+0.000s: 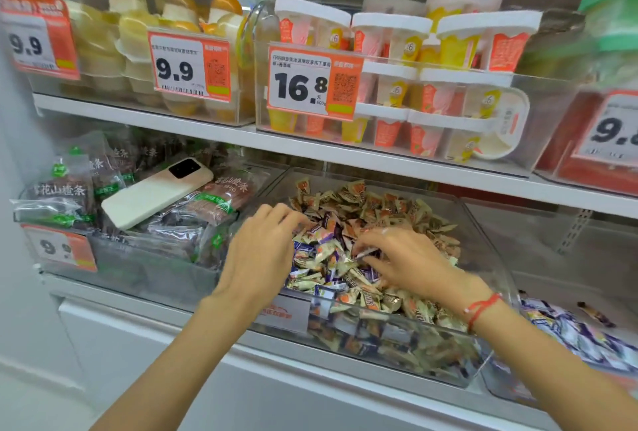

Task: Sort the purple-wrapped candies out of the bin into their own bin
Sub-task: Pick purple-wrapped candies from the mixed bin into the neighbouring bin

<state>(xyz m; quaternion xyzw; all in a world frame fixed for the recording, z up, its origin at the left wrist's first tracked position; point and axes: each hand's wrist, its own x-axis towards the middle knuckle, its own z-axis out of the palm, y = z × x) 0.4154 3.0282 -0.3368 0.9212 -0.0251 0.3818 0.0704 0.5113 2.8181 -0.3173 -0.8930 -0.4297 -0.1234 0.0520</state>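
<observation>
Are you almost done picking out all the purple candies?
Not yet. Some purple candies already lie in the bin on the right, so part is done. Right now both hands are in the mixed bin: the right hand seems to pinch a purple one, and the left hand rests on the pile. Plenty of purple wrappers still show among the brown ones, so lots is left.

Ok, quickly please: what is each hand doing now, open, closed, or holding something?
Left hand: open, fingers resting on the candies in the bin.
Right hand: pinching a purple candy.
</observation>
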